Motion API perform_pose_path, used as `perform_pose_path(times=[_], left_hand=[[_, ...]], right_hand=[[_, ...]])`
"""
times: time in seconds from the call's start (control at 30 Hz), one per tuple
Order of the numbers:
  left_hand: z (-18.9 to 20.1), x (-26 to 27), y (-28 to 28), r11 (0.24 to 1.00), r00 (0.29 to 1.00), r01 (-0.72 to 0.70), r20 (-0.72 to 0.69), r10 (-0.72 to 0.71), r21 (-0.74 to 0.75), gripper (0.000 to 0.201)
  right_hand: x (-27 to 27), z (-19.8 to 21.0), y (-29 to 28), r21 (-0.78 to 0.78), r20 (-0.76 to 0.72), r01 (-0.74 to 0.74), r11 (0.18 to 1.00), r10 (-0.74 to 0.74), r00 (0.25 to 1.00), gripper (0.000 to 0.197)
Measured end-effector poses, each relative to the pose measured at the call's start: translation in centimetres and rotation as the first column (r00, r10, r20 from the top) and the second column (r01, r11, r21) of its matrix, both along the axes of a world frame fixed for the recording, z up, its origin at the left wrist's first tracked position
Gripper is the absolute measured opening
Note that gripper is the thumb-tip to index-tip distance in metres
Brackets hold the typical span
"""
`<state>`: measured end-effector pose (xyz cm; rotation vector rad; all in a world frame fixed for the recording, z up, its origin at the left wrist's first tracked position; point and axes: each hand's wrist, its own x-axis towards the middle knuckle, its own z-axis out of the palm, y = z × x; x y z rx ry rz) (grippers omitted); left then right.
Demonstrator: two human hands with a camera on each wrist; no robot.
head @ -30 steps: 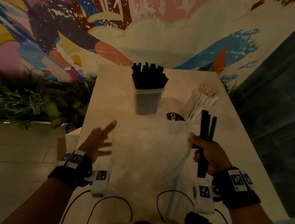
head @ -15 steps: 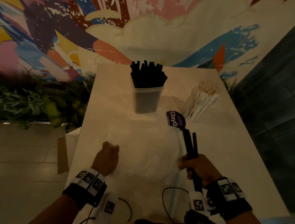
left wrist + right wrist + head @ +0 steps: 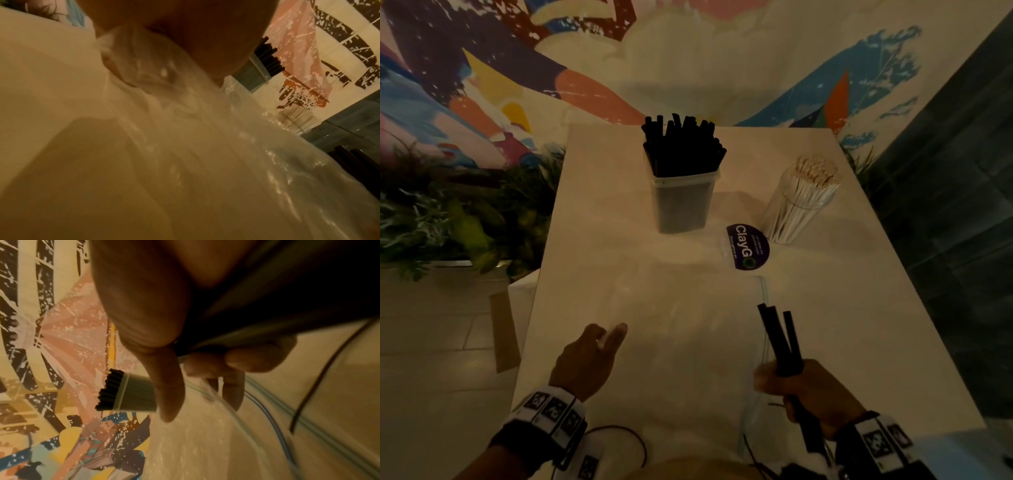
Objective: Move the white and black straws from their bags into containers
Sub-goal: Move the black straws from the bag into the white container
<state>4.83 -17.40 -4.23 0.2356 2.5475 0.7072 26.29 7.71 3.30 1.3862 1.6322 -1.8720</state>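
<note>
Nearby, right hand (image 3: 815,394) clenched around three black straws (image 3: 780,339), just right of clear bag (image 3: 681,325), lower ends hidden. Left hand (image 3: 585,363) on bag's left edge, fingers hard to read.

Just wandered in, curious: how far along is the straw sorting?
Nearly done. The square tub is packed with black straws and the round jar with white ones. The right hand grips a few black straws; the clear bag looks empty.
</note>
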Motion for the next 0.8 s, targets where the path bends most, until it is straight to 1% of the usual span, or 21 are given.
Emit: perform_pose_path(times=[0.03,0.07,0.13,0.2,0.23,0.27,0.3,0.33,0.37,0.4,0.43,0.47,0.53,0.6,0.63,0.7,0.8], left_hand=[[-0.4,0.0,-0.2,1.000,1.000,0.012,0.014,-0.012,-0.006,0.061],[-0.6,0.0,-0.4,0.999,0.999,0.032,0.036,-0.031,-0.018,0.059],[-1.2,0.1,-0.8,0.992,0.992,0.106,0.076,-0.102,-0.062,0.056],[-1.2,0.1,-1.2,0.977,0.979,0.185,0.103,-0.174,-0.110,0.050],[-1.0,-0.2,-1.5,0.971,0.975,0.200,0.120,-0.185,-0.132,0.051],[-0.4,-0.7,-1.7,0.969,0.975,0.199,0.131,-0.180,-0.144,0.058],[0.2,-1.3,-1.9,0.972,0.977,0.187,0.125,-0.170,-0.141,0.069],[1.0,-2.1,-1.9,0.980,0.984,0.161,0.103,-0.149,-0.121,0.080],[1.8,-2.9,-1.7,0.990,0.991,0.115,0.077,-0.109,-0.079,0.086],[2.4,-3.7,-1.2,0.998,0.997,0.051,0.066,-0.049,-0.032,0.087],[2.7,-4.4,-0.4,1.000,0.998,0.000,0.069,0.000,0.002,0.087],[2.6,-5.1,0.7,1.000,0.997,-0.009,0.083,0.007,0.018,0.089],[1.7,-5.7,3.1,0.997,0.988,0.069,0.142,-0.066,-0.017,0.089],[0.3,-5.8,4.6,0.987,0.977,0.148,0.162,-0.136,-0.062,0.076],[-0.5,-5.8,4.9,0.984,0.976,0.161,0.159,-0.148,-0.075,0.071],[-1.2,-5.7,5.2,0.979,0.978,0.173,0.141,-0.157,-0.110,0.067],[-1.3,-5.0,5.5,0.962,0.974,0.210,0.127,-0.189,-0.176,0.069]], right_hand=[[-0.1,-0.3,-0.4,0.006,0.008,0.004,1.000,-0.004,1.000,0.014],[0.0,-0.7,-0.7,0.031,0.030,0.001,1.000,-0.002,1.000,0.010],[0.4,-1.5,-0.8,0.073,0.097,-0.038,0.997,0.031,0.995,0.011],[1.1,-1.4,-0.6,0.072,0.140,-0.068,0.995,0.057,0.989,0.014],[1.6,-1.4,-0.4,0.071,0.136,-0.041,0.997,0.031,0.990,0.017],[1.8,-1.3,-0.1,0.080,0.113,0.029,0.996,-0.038,0.993,0.019],[2.0,-1.3,0.4,0.102,0.072,0.124,0.987,-0.132,0.989,0.020],[1.7,-1.5,1.0,0.139,0.020,0.231,0.963,-0.236,0.971,0.019],[1.2,-1.6,1.5,0.181,-0.029,0.324,0.928,-0.325,0.945,0.018],[0.3,-1.8,2.0,0.215,-0.066,0.389,0.896,-0.384,0.921,0.019],[-0.8,-2.3,2.4,0.245,-0.079,0.415,0.876,-0.409,0.909,0.021],[-2.0,-2.7,2.6,0.273,-0.072,0.412,0.870,-0.409,0.910,0.024],[-4.1,-4.1,2.5,0.333,-0.018,0.344,0.878,-0.359,0.933,0.028],[-5.7,-5.8,2.4,0.408,0.038,0.240,0.881,-0.279,0.960,0.024],[-6.1,-6.6,2.4,0.461,0.064,0.188,0.867,-0.243,0.968,0.022],[-6.5,-7.8,2.7,0.575,0.111,0.123,0.809,-0.226,0.968,0.020],[-7.5,-8.0,3.2,0.698,0.117,0.061,0.713,-0.198,0.973,0.024]])
